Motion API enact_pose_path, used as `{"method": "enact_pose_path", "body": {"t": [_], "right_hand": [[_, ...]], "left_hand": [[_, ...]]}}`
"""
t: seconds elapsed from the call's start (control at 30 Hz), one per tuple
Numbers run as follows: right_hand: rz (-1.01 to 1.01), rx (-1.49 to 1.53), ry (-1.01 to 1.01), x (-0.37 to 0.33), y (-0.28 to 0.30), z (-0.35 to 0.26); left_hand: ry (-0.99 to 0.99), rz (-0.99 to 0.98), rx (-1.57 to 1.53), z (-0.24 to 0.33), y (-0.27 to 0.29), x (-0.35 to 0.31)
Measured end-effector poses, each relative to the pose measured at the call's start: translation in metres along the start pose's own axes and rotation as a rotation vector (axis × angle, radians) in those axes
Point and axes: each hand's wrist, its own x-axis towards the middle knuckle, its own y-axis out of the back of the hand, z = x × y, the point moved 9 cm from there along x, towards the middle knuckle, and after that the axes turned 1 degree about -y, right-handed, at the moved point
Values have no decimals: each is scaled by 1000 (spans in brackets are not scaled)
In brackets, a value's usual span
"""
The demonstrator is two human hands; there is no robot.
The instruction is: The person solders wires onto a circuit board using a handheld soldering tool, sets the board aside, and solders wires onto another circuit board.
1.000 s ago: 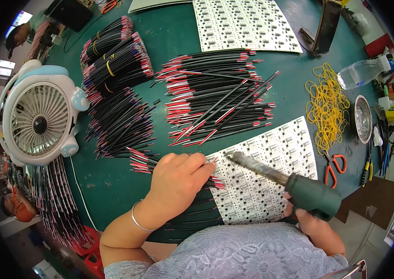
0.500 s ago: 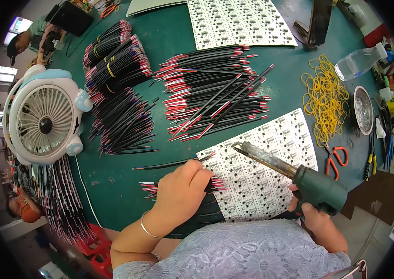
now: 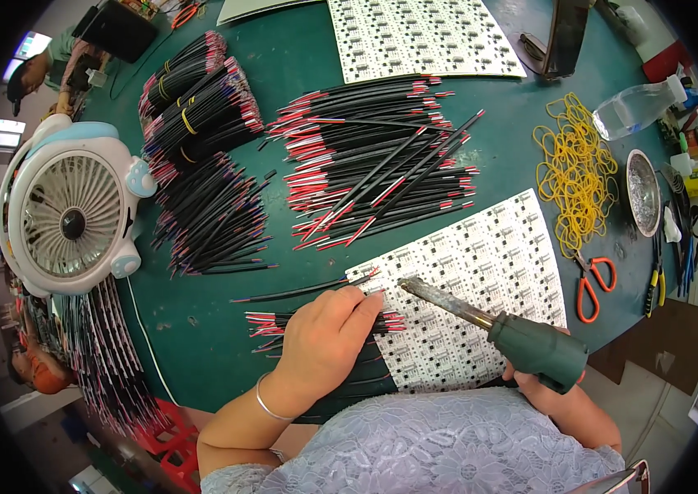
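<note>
Your iron's tip has dropped nearer your left hand, over the board. Your right hand wraps the handle; left fingers bunch at the board's left edge, any pinch unclear. Best steady each wire, fingertips clear of heat.

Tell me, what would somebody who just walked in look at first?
Probably the chunky, green-handled soldering iron in the person's right hand, its metal tip over the white circuit board sheet. Next might come the white-and-blue electric fan at the left, with paw shapes on its side. The tangle of yellow rubber bands on the right also stands out brightly against the green tabletop.
</note>
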Motion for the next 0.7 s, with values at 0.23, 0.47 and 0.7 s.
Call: {"method": "enact_pose_path", "body": {"t": [0.23, 0.47, 0.7], "right_hand": [[-7, -110, -61, -4, -3, 8], [-34, -210, 57, 1, -7, -2], [-5, -429, 252, 6, -7, -23]], "left_hand": [[-6, -17, 5, 0, -4, 0], [-16, -21, 45, 2, -7, -2], [-25, -22, 57, 3, -8, 0]]}}
